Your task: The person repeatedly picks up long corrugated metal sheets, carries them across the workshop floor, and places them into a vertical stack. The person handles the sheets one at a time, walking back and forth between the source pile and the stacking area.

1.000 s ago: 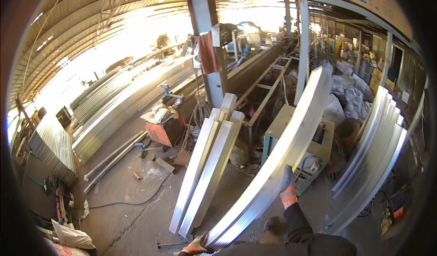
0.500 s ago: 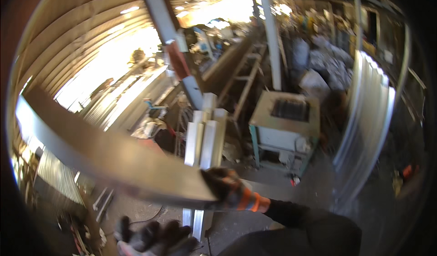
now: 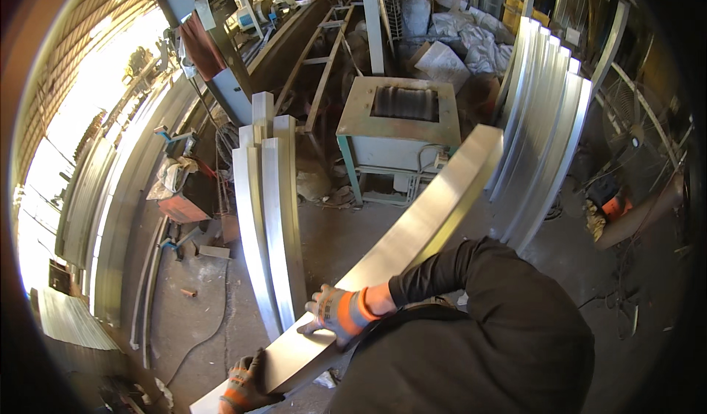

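A long silvery metal box-section profile (image 3: 412, 230) lies slantwise across my front, from the lower left up to the right, its far end raised in the air. My right hand (image 3: 339, 316), in a grey and orange work glove, grips it from above with the fingers over its upper face. Lower down, near its close end, my left hand (image 3: 249, 386) in a matching glove clasps the edge; its fingertips are partly hidden. Just beyond stands a bundle of similar upright profiles (image 3: 274, 215).
A machine on a green frame (image 3: 398, 131) stands ahead. Right of it lean long metal profiles (image 3: 541, 119); more profiles (image 3: 121, 215) lie along the left. A steel post (image 3: 228, 94) rises at the left, a cable (image 3: 210, 340) crosses the floor, and white sacks (image 3: 471, 35) are piled behind.
The held profile has swung from pointing far left to pointing up and right. My left hand, apart from it earlier, now grips its near end. My view has tilted downward.
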Demonstrator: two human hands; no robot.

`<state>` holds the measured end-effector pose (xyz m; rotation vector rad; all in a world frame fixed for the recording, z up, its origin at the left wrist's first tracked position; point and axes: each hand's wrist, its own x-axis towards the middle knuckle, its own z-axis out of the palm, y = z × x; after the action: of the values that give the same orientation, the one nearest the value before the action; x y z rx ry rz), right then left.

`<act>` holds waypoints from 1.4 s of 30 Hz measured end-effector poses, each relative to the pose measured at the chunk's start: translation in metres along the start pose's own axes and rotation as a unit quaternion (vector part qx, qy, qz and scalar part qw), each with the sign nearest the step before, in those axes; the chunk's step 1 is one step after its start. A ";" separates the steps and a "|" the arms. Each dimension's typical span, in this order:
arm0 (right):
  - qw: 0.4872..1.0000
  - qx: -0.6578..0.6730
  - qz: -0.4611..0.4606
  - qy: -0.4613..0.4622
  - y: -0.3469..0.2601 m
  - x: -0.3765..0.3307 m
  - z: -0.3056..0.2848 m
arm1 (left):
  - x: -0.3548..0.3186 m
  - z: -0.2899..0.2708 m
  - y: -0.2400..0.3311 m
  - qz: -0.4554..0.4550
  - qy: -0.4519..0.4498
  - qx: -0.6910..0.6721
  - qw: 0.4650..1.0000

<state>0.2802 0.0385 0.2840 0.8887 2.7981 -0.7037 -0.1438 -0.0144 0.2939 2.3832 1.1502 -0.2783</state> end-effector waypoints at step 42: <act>0.584 0.057 0.677 0.444 1.140 -0.262 -0.135 | 0.864 0.091 0.187 0.026 -0.080 -0.629 0.773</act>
<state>1.1506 0.7866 0.0196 3.3634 1.3210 -0.0630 0.5460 0.4299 -0.0487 1.1414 0.7527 0.2643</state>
